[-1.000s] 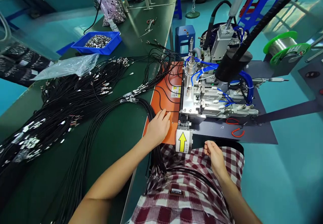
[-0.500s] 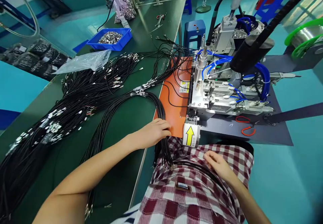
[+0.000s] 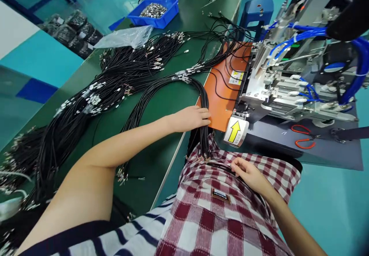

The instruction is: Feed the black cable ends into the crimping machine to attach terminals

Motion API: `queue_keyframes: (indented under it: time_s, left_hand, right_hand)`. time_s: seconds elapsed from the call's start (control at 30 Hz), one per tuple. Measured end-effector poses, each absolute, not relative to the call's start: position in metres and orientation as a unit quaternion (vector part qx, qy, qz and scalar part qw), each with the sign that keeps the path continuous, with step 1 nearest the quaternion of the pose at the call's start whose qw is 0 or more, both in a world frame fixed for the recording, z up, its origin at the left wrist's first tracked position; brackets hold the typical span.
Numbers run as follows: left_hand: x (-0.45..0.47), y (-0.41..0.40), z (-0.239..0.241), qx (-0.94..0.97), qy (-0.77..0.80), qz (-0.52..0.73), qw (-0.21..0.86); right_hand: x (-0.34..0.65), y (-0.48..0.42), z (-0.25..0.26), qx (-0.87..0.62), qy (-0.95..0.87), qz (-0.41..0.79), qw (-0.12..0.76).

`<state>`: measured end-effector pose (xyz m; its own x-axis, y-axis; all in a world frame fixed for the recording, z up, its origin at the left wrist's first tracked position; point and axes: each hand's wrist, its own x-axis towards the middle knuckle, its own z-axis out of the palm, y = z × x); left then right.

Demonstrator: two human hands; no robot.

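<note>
My left hand (image 3: 192,118) is wrapped over a bundle of black cables (image 3: 204,140) at the table's edge. The bundle arches across the table, and its lower ends, with bare coppery tips, hang over my lap. My right hand (image 3: 248,173) is above my checked apron with curled fingers, closed at a thin strand of black cables (image 3: 220,166) lying across my lap. Part of that strand is hidden under the hand. Silvery connectors (image 3: 184,75) gather at the bundle's far end.
The machine (image 3: 268,83) with blue hoses stands right of the orange plate (image 3: 220,102). Red-handled snips (image 3: 305,143) lie on its grey base. More cable piles (image 3: 69,133), a plastic bag (image 3: 127,37) and a blue tray (image 3: 173,12) of metal parts are on the green table.
The view has turned, so the table and machine appear shifted right and up. My left hand keeps its grip on the bundle; my right hand sits a little closer to the bundle's lower ends.
</note>
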<state>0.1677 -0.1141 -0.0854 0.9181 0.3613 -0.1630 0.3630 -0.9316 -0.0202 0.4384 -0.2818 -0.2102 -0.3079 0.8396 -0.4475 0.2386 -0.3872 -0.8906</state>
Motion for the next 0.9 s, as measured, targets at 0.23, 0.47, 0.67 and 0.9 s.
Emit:
queue_keyframes:
  time_s: [0.23, 0.47, 0.67, 0.9]
  left_hand:
    - [0.168, -0.108, -0.076, 0.988, 0.139, -0.070, -0.016]
    - [0.165, -0.098, -0.052, 0.989, 0.145, 0.028, 0.007]
    - [0.176, -0.093, -0.066, 0.982, 0.182, 0.059, 0.005]
    - [0.221, -0.113, -0.072, 0.967, 0.227, 0.068, 0.098]
  right_hand:
    - [0.423, -0.274, -0.189, -0.528, -0.562, 0.596, 0.223]
    - [0.407, -0.266, -0.144, -0.502, -0.517, 0.598, 0.350]
    - [0.407, -0.253, -0.123, -0.443, -0.382, 0.661, 0.470]
    - [0.431, -0.239, -0.117, -0.515, -0.354, 0.575, 0.528]
